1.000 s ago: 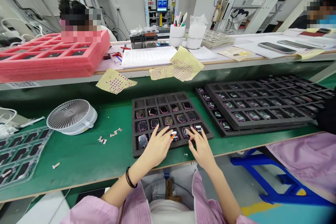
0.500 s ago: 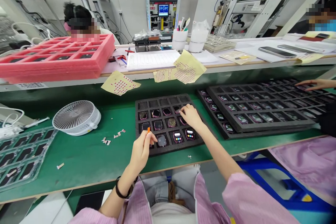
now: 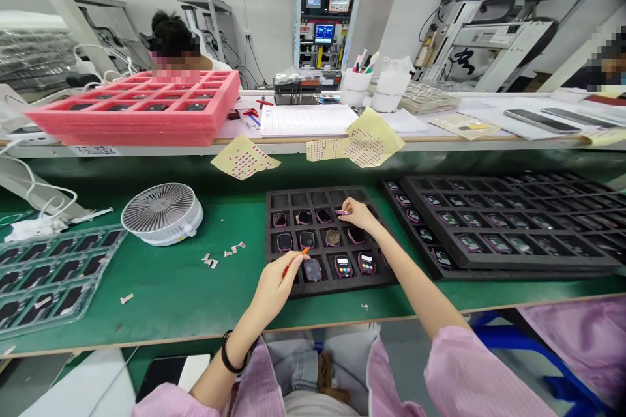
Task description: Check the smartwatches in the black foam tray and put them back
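My left hand (image 3: 276, 285) is closed around a thin orange stick-like tool (image 3: 304, 251), whose exact kind I cannot make out. Its tip points over the front left of a black foam tray (image 3: 313, 197). At the tray's back right, my right hand (image 3: 359, 216) pinches a purple-edged smartwatch (image 3: 343, 212), tilted nearly edge-on above its compartment. More square smartwatches lie in the other compartments. Two at the front right, including a lit smartwatch (image 3: 343, 265), show coloured dots on their screens. A dark-screened smartwatch (image 3: 312, 270) lies just right of my left hand.
Stacked black trays of watches (image 3: 493, 260) stand to the right. Left are a white fan (image 3: 162, 214), small paper scraps (image 3: 211, 262) and a clear plastic tray (image 3: 92, 287). A pink foam tray (image 3: 215, 127) and yellow sticker sheets (image 3: 374, 137) occupy the shelf; a person sits beyond.
My right hand has raised the smartwatch out of its compartment, tilting it. The orange tool has swung from upright to slanting right. The whole view has shifted slightly.
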`<state>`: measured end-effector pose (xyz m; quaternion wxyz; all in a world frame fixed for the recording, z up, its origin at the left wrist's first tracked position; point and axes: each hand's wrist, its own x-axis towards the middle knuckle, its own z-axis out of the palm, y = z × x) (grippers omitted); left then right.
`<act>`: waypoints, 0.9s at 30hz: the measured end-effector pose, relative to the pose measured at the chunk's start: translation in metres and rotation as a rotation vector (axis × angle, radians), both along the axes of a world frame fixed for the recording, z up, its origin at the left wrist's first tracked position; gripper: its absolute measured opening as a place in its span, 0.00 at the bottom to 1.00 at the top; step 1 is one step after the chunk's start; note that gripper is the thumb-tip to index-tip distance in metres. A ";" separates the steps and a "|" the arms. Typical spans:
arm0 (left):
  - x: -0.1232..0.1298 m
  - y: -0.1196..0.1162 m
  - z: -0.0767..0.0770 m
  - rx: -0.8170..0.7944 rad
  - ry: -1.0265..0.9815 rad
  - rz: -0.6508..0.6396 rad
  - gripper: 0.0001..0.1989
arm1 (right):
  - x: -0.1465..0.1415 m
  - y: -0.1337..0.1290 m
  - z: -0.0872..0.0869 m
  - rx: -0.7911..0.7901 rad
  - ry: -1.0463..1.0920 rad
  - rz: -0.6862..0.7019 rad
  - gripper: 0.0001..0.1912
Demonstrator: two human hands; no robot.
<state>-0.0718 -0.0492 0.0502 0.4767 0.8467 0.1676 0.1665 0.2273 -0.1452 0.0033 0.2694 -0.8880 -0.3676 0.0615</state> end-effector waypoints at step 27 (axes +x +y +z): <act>0.024 -0.017 0.017 -0.567 -0.054 -0.217 0.20 | -0.159 -0.001 0.064 0.901 1.455 0.341 0.13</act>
